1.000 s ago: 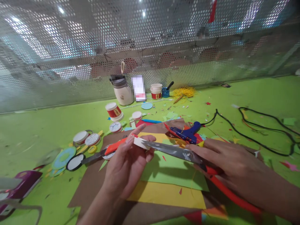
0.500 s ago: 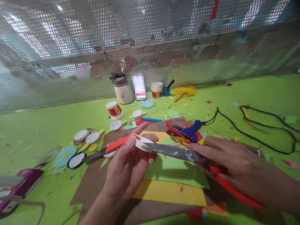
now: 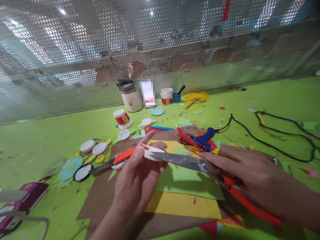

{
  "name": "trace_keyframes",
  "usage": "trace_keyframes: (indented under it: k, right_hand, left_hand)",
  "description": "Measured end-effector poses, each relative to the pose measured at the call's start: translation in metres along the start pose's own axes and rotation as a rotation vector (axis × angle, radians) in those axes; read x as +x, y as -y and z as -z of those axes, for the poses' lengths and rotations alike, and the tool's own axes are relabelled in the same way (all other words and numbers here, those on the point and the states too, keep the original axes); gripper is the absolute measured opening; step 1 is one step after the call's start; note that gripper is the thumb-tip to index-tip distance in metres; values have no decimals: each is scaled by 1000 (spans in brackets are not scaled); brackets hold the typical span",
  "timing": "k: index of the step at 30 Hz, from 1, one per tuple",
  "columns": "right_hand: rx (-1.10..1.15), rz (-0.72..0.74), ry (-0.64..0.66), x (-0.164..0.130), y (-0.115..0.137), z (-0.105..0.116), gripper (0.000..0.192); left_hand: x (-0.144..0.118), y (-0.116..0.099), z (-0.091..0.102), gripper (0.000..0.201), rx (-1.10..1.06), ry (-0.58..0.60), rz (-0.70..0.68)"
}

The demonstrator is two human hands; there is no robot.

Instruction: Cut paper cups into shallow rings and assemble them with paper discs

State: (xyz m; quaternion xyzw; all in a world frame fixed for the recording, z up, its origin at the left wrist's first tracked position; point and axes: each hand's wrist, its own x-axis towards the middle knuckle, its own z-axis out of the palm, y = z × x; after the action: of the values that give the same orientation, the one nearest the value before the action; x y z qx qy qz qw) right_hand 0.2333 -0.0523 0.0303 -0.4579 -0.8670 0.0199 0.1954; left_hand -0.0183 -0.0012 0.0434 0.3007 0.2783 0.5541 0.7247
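Head view, centre of frame: left hand [image 3: 135, 180] pinches a small white piece with red marks [image 3: 150, 152] between thumb and fingertips, holding it up off the table. Right hand [image 3: 245, 170] is wrapped around the red handles of a pair of scissors [image 3: 190, 162]; the blades point toward the left of the frame and their tips meet the white piece, blades nearly closed on it.

Below the hands: green sheet [image 3: 185, 183] lying on a yellow sheet [image 3: 182, 205], both on brown card [image 3: 100, 196].

Just beyond the right hand, centre right: blue glue gun [image 3: 203, 140] resting on red scraps, its black cord [image 3: 275, 140] looping off to the right edge. Left of the left hand: an orange-handled cutter [image 3: 117, 158] and a scatter of round lids and discs [image 3: 92, 148]. Upper centre, against the perforated metal screen [image 3: 75, 50]: a white jug [image 3: 130, 96], small red-and-white pots [image 3: 167, 96] and a tuft of yellow shreds [image 3: 196, 96]. Lower left corner: a purple tool [image 3: 22, 200], partly cut off.

Risks, as judged: the left fingertips sit very near the blade tips, so a closing cut on so small a piece could nick a finger. The piece is gripped only at one end and may twist or slip, sending the cut off line. The glue gun lies close to the right wrist; whether it is hot cannot be told.
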Motion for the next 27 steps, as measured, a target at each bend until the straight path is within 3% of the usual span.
trace_keyframes:
  k: [27]
  right_hand:
    - [-29,-3,-17,0,0,1,55]
  left_hand:
    - [-1,5,-1,40,17,-14,-32]
